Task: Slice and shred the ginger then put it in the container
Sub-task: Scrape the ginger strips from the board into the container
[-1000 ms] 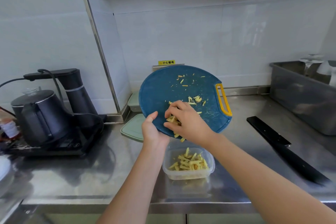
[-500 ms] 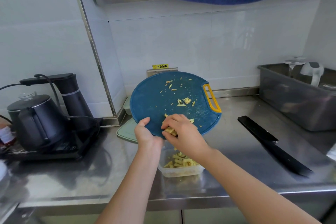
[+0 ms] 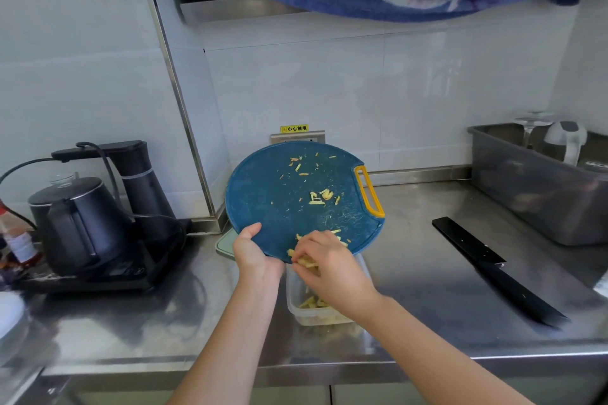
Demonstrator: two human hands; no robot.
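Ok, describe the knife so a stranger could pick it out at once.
Start at the steel counter, then look right of the round blue cutting board, in front of the grey tub. The knife lies flat there. It is the only long, all-black thing, handle and blade alike, tip toward the counter's front edge.

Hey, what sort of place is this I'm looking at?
Most likely a kitchen, possibly a commercial one: a stainless steel counter against a tiled wall, a black electric kettle standing on it, and a blue cutting board scattered with ginger shreds.
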